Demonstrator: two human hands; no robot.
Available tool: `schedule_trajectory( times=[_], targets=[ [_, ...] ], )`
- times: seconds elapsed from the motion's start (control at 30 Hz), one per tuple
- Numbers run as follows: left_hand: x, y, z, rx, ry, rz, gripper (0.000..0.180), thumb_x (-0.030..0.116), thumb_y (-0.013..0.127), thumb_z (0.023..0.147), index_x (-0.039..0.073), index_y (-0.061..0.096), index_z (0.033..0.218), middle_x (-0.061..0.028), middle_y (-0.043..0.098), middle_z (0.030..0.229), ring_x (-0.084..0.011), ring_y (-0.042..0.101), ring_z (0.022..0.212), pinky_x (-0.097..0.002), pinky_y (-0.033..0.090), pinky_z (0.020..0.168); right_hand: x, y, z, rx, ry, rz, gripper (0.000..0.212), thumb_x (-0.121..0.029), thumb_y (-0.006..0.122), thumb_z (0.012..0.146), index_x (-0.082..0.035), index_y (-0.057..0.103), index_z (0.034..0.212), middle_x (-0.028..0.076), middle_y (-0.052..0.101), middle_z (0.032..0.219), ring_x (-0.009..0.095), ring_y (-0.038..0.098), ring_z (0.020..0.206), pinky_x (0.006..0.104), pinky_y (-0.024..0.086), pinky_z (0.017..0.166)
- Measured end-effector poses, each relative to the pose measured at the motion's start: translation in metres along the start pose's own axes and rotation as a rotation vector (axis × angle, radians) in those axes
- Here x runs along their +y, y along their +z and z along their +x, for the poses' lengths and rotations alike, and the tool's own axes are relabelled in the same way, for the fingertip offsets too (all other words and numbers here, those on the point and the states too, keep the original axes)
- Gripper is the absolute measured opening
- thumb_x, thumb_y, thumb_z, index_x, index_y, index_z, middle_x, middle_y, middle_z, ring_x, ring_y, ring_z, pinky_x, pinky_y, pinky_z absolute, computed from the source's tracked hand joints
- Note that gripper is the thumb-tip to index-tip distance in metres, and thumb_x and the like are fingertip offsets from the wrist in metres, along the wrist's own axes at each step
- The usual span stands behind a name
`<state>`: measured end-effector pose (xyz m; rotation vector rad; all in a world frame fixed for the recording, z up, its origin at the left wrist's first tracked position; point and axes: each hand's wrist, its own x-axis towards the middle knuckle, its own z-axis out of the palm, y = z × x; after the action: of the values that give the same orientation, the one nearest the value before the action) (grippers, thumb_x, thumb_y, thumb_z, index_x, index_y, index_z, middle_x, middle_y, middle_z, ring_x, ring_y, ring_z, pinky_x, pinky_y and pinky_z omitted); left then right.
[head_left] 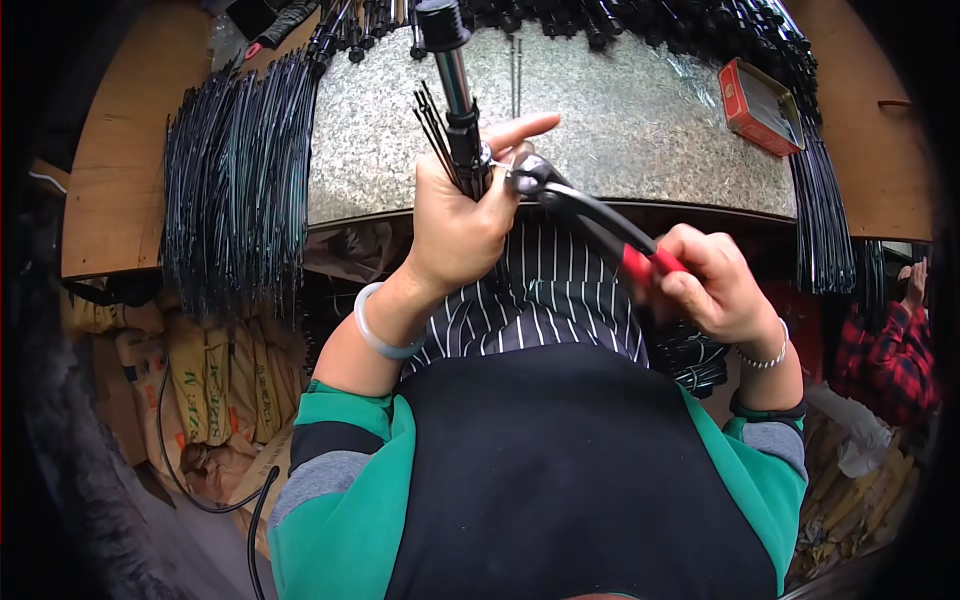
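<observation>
My left hand is closed around a folded umbrella frame, its index finger stretched out to the right. The frame has a shiny metal shaft, a black ribbed end pointing away from me, and thin black ribs spreading beside the shaft. In my right hand is a pair of end-cutting pincers with red grips, slightly smeared by motion. Their metal head is right beside my left thumb, next to the frame's black collar. What exactly lies between the jaws is too small to tell.
Thick bundles of black ribs hang over the table's left edge, others at the right. A speckled tabletop carries an open red box and more frames along the back. Brown sacks stand at lower left; a person's plaid sleeve shows far right.
</observation>
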<state>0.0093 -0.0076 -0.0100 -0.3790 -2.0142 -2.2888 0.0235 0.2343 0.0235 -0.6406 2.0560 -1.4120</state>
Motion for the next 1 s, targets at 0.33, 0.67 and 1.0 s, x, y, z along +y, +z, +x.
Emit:
schedule_trajectory(
  times=[0.33,0.67,1.0],
  targets=[
    [-0.001,-0.005,-0.001,-0.066,0.044,0.037,0.033,0.009,0.049,0.088,-0.009,0.052,0.116,0.0046,0.041,0.066,-0.0007,0.035,0.05,-0.0157,0.027,0.043,0.009,0.023,0.007,0.371,-0.487,-0.671,0.043,0.003,0.065,0.073,0.004,0.044,0.111,0.009,0.058,0.085,0.015,0.058,0.071,0.0276,0.048,0.062],
    [0.004,0.001,0.0,-0.025,-0.047,0.018,0.031,0.001,0.048,0.087,-0.008,0.053,0.116,0.0052,0.039,0.062,-0.0013,0.035,0.051,-0.0167,0.026,0.045,0.015,0.025,0.01,0.405,-0.446,-0.687,0.043,0.002,0.062,0.075,0.003,0.044,0.114,0.011,0.06,0.087,0.014,0.06,0.077,0.0272,0.048,0.065],
    [-0.003,0.002,-0.001,-0.051,-0.051,-0.027,0.028,0.003,0.046,0.089,-0.009,0.054,0.113,0.006,0.041,0.06,0.0011,0.035,0.044,-0.0148,0.027,0.038,0.008,0.023,0.008,0.001,-0.094,-0.192,0.069,-0.003,0.062,0.076,0.002,0.027,0.135,0.009,0.054,0.089,0.017,0.053,0.076,0.0288,0.044,0.074]
  ],
)
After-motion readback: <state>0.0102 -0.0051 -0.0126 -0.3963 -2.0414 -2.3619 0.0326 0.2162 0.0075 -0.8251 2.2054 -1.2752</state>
